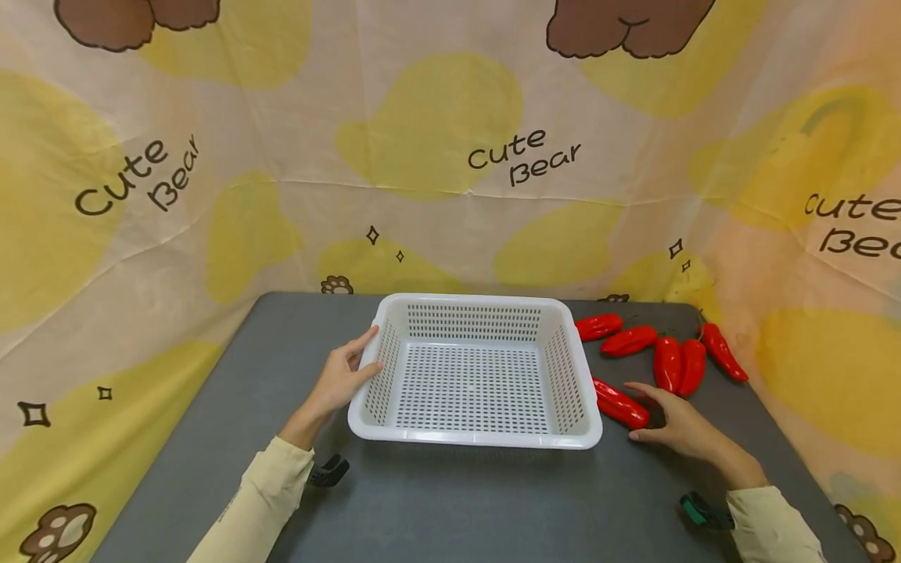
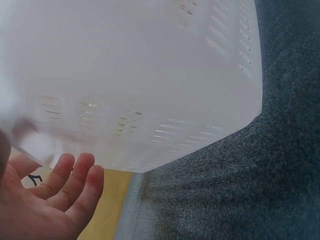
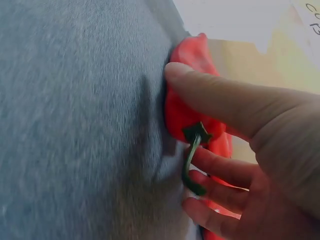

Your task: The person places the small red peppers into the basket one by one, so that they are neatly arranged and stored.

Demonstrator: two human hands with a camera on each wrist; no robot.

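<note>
A white plastic basket (image 1: 472, 438) with slotted walls sits at the middle of the table in the head view. My left hand (image 1: 341, 379) grips its left rim, thumb over the inside and the other fingers outside; the left wrist view shows the basket's outer wall (image 2: 125, 70) close by. My right hand (image 1: 683, 426) is at the near end of a red pepper (image 1: 619, 404) beside the basket's right side. Its thumb and fingers are spread around that end; the right wrist view shows the thumb in front of the pepper (image 3: 192, 112) and its green stem. Contact is unclear.
Several more red peppers lie at the back right, among them one pepper (image 1: 629, 341) by the basket and another (image 1: 723, 352) near the right edge. The grey table (image 1: 450, 508) is bounded by a printed cloth (image 1: 429, 156) behind and at both sides.
</note>
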